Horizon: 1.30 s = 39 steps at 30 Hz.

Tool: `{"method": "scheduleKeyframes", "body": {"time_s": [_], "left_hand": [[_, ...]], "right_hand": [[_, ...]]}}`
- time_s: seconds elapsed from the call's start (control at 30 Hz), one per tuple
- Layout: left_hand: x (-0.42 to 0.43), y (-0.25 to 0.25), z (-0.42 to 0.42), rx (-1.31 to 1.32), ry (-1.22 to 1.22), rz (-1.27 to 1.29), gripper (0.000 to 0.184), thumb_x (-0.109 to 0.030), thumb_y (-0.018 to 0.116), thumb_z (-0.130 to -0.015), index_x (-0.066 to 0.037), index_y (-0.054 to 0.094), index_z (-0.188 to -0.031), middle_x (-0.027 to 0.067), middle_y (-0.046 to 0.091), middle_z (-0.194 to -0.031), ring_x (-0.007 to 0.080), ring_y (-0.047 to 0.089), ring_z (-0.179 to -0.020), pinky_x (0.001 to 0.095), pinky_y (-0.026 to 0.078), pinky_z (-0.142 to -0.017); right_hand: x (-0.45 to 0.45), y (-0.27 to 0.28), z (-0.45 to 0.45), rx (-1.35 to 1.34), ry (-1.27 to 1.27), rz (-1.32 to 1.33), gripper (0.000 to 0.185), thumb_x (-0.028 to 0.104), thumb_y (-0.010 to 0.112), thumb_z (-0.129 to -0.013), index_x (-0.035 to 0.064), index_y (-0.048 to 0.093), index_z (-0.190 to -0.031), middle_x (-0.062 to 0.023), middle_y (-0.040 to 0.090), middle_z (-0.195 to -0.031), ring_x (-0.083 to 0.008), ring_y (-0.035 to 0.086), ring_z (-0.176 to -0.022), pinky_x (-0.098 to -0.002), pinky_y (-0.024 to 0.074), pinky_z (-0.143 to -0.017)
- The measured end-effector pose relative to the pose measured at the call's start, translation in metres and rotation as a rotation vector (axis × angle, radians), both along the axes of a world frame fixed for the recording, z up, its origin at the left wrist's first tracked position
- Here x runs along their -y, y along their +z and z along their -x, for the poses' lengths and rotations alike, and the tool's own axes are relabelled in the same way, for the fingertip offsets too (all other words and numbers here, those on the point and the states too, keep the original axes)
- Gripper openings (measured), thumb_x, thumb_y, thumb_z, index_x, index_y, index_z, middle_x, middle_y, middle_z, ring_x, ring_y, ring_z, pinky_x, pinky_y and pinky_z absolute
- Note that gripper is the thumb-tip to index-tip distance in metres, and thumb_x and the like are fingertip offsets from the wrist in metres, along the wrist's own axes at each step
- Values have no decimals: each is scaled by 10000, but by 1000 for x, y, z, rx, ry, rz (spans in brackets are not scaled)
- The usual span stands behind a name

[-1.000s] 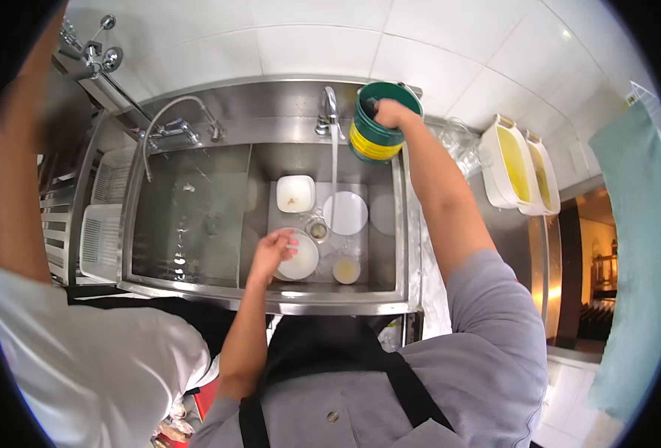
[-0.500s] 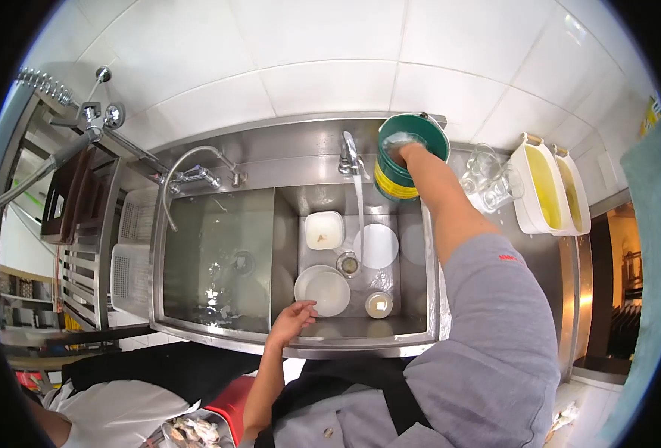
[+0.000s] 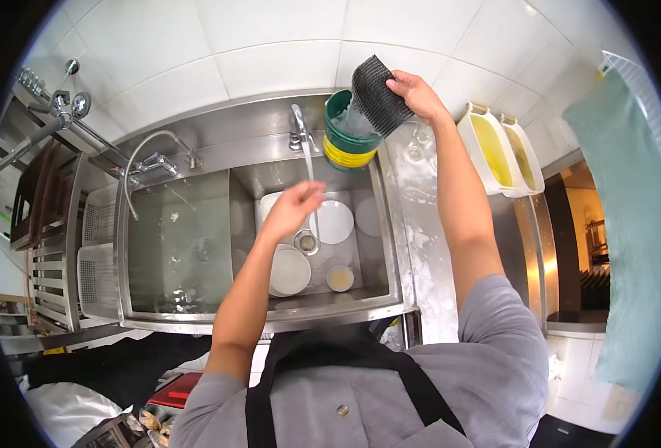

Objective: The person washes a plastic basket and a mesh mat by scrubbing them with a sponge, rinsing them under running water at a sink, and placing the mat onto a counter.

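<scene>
My right hand (image 3: 418, 97) pinches the edge of a black textured scrubbing pad (image 3: 381, 95), holding it up over the rim of the green bucket (image 3: 353, 145). Cloudy, foamy liquid shows inside the bucket, which has a yellow label. Over the sink basin is my left hand (image 3: 297, 205), fingers loosely stretched out and holding nothing, close to the water stream from the faucet (image 3: 298, 127). It partly covers a white square dish (image 3: 268, 201). In the basin (image 3: 368, 291) lie a white round plate (image 3: 335, 222), a bowl (image 3: 291, 271) and a small cup (image 3: 340, 278).
At left, a second basin (image 3: 181, 254) holds cloudy water below a curved hose tap (image 3: 129, 175). Drinking glasses (image 3: 418, 143) stand on the wet right-hand counter (image 3: 423, 246), before two white containers (image 3: 487, 153) with yellow insides. White plastic baskets (image 3: 97, 280) sit at far left.
My right hand has come up out of the green bucket with the black scrubbing pad. My left hand has moved from the basin's front up toward the running water. The view has shifted.
</scene>
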<state>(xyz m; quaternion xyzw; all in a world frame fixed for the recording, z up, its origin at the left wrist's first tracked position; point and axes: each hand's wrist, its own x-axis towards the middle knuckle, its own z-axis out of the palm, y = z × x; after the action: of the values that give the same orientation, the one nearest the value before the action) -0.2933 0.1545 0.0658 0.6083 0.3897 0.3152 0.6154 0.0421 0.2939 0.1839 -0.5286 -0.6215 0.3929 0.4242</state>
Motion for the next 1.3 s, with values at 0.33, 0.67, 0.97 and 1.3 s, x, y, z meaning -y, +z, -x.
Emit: {"method": "scheduleKeyframes", "body": {"time_s": [0.33, 0.67, 0.97, 1.3], "left_hand": [[-23, 19, -98, 910, 102, 523, 261, -255, 545, -984, -63, 556, -1160, 31, 639, -974, 170, 616, -847, 373, 501, -730], [-1, -39, -50, 617, 317, 431, 238, -168, 539, -985, -30, 604, -1168, 47, 656, -1021, 149, 642, -865, 330, 544, -699], [-24, -49, -29, 204, 608, 331, 328, -317, 579, -977, -60, 557, -1179, 50, 538, -1136, 148, 528, -1065, 386, 503, -821], [-65, -111, -19, 601, 543, 310, 268, -221, 525, -1005, 24, 632, -1029, 51, 681, -921, 140, 610, -801, 304, 487, -736]], "right_hand": [[112, -64, 42, -493, -89, 10, 273, 162, 542, -996, -17, 608, -1192, -66, 687, -1087, -128, 625, -966, -275, 489, -868], [152, -165, 149, -100, -195, 68, 756, 503, 600, -914, -54, 431, -1397, -258, 569, -1307, -328, 548, -1237, -340, 421, -1018], [98, -197, 195, -672, -276, 392, 392, 328, 552, -958, -48, 645, -1018, -134, 684, -933, -246, 629, -792, -370, 488, -716], [87, -210, 187, -389, -675, 182, 260, 172, 609, -943, -77, 674, -985, -132, 680, -857, -185, 590, -774, -356, 460, -722]]}}
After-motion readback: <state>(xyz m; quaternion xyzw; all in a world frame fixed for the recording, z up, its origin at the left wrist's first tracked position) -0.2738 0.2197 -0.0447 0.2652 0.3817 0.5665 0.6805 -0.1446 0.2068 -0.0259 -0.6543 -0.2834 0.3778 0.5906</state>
